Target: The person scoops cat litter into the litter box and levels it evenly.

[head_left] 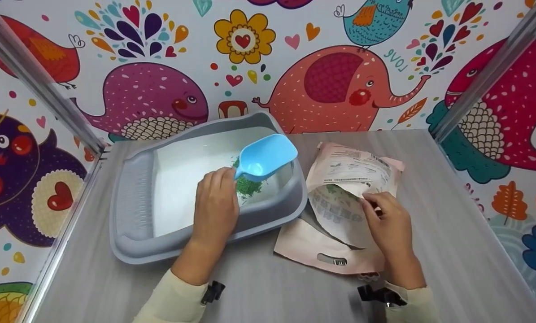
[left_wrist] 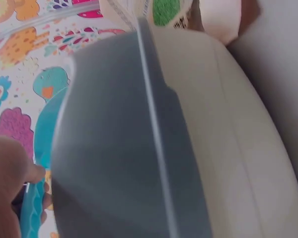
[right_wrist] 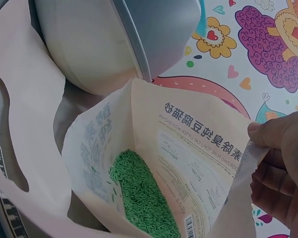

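I had the left hand [head_left: 217,204] gripping the scoop [head_left: 268,154] and the right hand [head_left: 390,222] pinching the bag [head_left: 339,213] at four o'clock; holding its mouth wide seemed safest.

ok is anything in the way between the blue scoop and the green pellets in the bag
Yes: the rim of the gray tray lies between the blue scoop and the bag, though the scoop looks higher. The right hand pinches the edge of the bag's open mouth; nothing visible covers the green pellets inside.
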`<action>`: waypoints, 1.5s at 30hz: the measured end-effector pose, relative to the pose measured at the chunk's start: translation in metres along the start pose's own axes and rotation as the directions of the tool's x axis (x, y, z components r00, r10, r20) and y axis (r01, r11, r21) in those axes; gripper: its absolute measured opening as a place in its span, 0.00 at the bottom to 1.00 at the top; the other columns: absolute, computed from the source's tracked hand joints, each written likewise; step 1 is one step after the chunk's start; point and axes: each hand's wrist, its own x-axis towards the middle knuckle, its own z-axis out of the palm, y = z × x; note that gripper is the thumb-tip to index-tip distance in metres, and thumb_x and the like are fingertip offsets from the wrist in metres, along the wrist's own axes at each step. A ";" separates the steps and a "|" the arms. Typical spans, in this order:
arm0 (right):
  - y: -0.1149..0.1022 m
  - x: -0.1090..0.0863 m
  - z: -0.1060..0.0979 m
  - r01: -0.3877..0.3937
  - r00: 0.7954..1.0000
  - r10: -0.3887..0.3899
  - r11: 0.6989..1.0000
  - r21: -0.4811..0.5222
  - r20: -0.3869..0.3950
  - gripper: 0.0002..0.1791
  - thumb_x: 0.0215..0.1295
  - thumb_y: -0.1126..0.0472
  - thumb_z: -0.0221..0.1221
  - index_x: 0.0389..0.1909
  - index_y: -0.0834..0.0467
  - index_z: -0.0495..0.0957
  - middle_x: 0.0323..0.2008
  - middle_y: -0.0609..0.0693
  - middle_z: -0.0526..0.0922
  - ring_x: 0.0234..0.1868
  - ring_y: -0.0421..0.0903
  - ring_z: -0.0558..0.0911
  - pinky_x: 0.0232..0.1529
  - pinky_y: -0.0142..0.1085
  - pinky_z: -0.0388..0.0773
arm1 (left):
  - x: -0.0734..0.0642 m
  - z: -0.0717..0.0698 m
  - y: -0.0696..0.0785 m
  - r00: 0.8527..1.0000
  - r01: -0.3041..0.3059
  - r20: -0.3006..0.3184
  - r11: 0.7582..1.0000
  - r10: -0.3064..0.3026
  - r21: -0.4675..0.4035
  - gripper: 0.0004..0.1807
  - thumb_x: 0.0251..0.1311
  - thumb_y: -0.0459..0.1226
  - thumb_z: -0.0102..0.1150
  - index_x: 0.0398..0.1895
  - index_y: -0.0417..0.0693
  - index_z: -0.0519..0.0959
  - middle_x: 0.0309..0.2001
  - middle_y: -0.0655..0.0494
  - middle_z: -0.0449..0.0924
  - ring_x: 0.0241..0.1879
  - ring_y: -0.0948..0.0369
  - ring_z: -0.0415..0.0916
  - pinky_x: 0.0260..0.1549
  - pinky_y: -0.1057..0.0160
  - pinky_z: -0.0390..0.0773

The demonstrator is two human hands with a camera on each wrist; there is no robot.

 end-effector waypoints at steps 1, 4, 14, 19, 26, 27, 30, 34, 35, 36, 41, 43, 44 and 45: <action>0.000 0.000 0.000 0.001 1.000 -0.001 1.000 -0.002 0.005 0.08 0.62 0.69 0.70 0.42 0.60 0.89 0.35 0.50 0.87 0.34 0.41 0.81 0.34 0.11 0.67 | -0.001 0.000 0.003 1.000 -0.006 -0.001 1.000 0.006 -0.003 0.13 0.65 0.25 0.61 0.51 0.34 0.80 0.48 0.42 0.84 0.49 0.46 0.80 0.50 0.48 0.81; 0.000 0.002 -0.001 0.001 1.000 -0.001 1.000 -0.008 0.018 0.09 0.63 0.69 0.70 0.44 0.60 0.89 0.36 0.51 0.87 0.34 0.43 0.82 0.35 0.11 0.67 | -0.003 0.002 0.010 1.000 -0.027 -0.001 1.000 0.027 -0.005 0.14 0.62 0.24 0.63 0.51 0.34 0.80 0.48 0.43 0.84 0.49 0.47 0.81 0.50 0.49 0.81; 0.001 0.006 -0.003 0.080 0.997 -0.079 0.996 -0.050 0.024 0.15 0.61 0.71 0.70 0.49 0.58 0.88 0.35 0.53 0.86 0.31 0.43 0.80 0.35 0.12 0.66 | -0.008 0.001 0.030 0.998 -0.058 -0.021 0.998 0.057 -0.023 0.16 0.60 0.23 0.65 0.52 0.34 0.80 0.48 0.44 0.84 0.49 0.48 0.80 0.51 0.50 0.81; 0.003 0.008 -0.003 0.128 0.992 -0.127 0.989 -0.070 0.019 0.15 0.57 0.71 0.72 0.46 0.59 0.89 0.34 0.53 0.86 0.29 0.43 0.81 0.35 0.11 0.65 | -0.010 0.000 0.037 0.996 -0.073 -0.055 0.996 0.071 -0.041 0.15 0.62 0.25 0.65 0.52 0.34 0.81 0.48 0.44 0.84 0.49 0.48 0.80 0.50 0.50 0.81; 0.002 0.012 -0.006 0.210 0.978 -0.206 0.968 -0.140 0.045 0.13 0.57 0.69 0.74 0.44 0.61 0.89 0.34 0.54 0.86 0.29 0.46 0.83 0.30 0.39 0.84 | -0.017 0.001 0.050 0.993 -0.104 -0.058 0.992 0.100 -0.066 0.15 0.62 0.28 0.67 0.52 0.35 0.81 0.48 0.44 0.84 0.50 0.49 0.80 0.51 0.52 0.82; 0.001 0.013 -0.006 0.214 0.977 -0.209 0.966 -0.145 0.052 0.12 0.57 0.69 0.73 0.44 0.61 0.89 0.34 0.55 0.86 0.29 0.46 0.84 0.30 0.42 0.85 | -0.019 0.001 0.052 0.993 -0.111 -0.056 0.991 0.107 -0.072 0.16 0.62 0.28 0.67 0.52 0.35 0.81 0.48 0.44 0.85 0.50 0.49 0.80 0.52 0.52 0.82; 0.001 0.015 -0.008 0.213 0.976 -0.204 0.965 -0.152 0.072 0.12 0.59 0.69 0.73 0.44 0.62 0.88 0.35 0.55 0.86 0.30 0.47 0.84 0.31 0.44 0.86 | -0.025 0.002 0.059 0.990 -0.132 -0.052 0.988 0.128 -0.082 0.15 0.61 0.29 0.67 0.52 0.36 0.81 0.48 0.45 0.85 0.50 0.50 0.80 0.52 0.54 0.82; 0.001 0.017 -0.009 0.222 0.974 -0.211 0.964 -0.149 0.088 0.11 0.60 0.68 0.72 0.44 0.62 0.88 0.36 0.55 0.86 0.32 0.48 0.84 0.33 0.45 0.86 | -0.036 0.005 0.066 0.985 -0.166 -0.055 0.982 0.161 -0.089 0.15 0.61 0.30 0.67 0.50 0.37 0.81 0.47 0.46 0.85 0.49 0.51 0.81 0.53 0.54 0.82; 0.001 0.017 -0.010 0.230 0.972 -0.219 0.962 -0.148 0.088 0.10 0.61 0.68 0.72 0.44 0.62 0.88 0.36 0.55 0.86 0.33 0.48 0.85 0.34 0.46 0.86 | -0.039 0.007 0.068 0.984 -0.173 -0.052 0.981 0.169 -0.091 0.14 0.61 0.30 0.67 0.50 0.37 0.81 0.47 0.46 0.85 0.48 0.51 0.81 0.52 0.54 0.82; 0.001 0.018 -0.010 0.239 0.970 -0.228 0.960 -0.148 0.089 0.10 0.61 0.68 0.72 0.43 0.62 0.88 0.36 0.55 0.86 0.33 0.49 0.85 0.34 0.46 0.86 | -0.043 0.008 0.070 0.983 -0.182 -0.050 0.979 0.178 -0.091 0.14 0.60 0.30 0.67 0.49 0.37 0.82 0.46 0.47 0.85 0.48 0.52 0.81 0.52 0.54 0.82; 0.004 0.019 -0.011 0.265 0.963 -0.255 0.954 -0.142 0.087 0.08 0.62 0.68 0.71 0.41 0.64 0.87 0.34 0.56 0.87 0.33 0.51 0.87 0.35 0.46 0.86 | -0.063 0.016 0.076 0.981 -0.196 -0.003 0.977 0.196 -0.089 0.14 0.59 0.30 0.67 0.49 0.38 0.82 0.45 0.49 0.85 0.46 0.53 0.80 0.48 0.56 0.82; 0.005 0.019 -0.010 0.250 0.967 -0.239 0.959 -0.135 0.090 0.07 0.62 0.68 0.70 0.40 0.64 0.87 0.34 0.56 0.87 0.33 0.51 0.86 0.34 0.46 0.86 | -0.071 0.021 0.077 0.980 -0.195 0.023 0.977 0.198 -0.086 0.14 0.58 0.30 0.68 0.48 0.39 0.82 0.45 0.50 0.84 0.46 0.54 0.80 0.47 0.57 0.82; 0.005 0.019 -0.010 0.238 0.969 -0.227 0.963 -0.129 0.092 0.06 0.63 0.68 0.70 0.40 0.64 0.87 0.34 0.57 0.87 0.33 0.51 0.86 0.34 0.47 0.86 | -0.074 0.023 0.078 0.980 -0.193 0.036 0.977 0.197 -0.084 0.14 0.58 0.30 0.68 0.48 0.40 0.82 0.45 0.51 0.84 0.46 0.55 0.80 0.46 0.57 0.82; 0.005 0.018 -0.010 0.224 0.972 -0.213 0.967 -0.125 0.095 0.06 0.63 0.67 0.70 0.40 0.64 0.87 0.34 0.57 0.87 0.33 0.51 0.86 0.33 0.47 0.85 | -0.077 0.025 0.078 0.979 -0.191 0.050 0.978 0.196 -0.082 0.14 0.57 0.30 0.68 0.48 0.40 0.82 0.45 0.51 0.84 0.46 0.55 0.80 0.46 0.57 0.82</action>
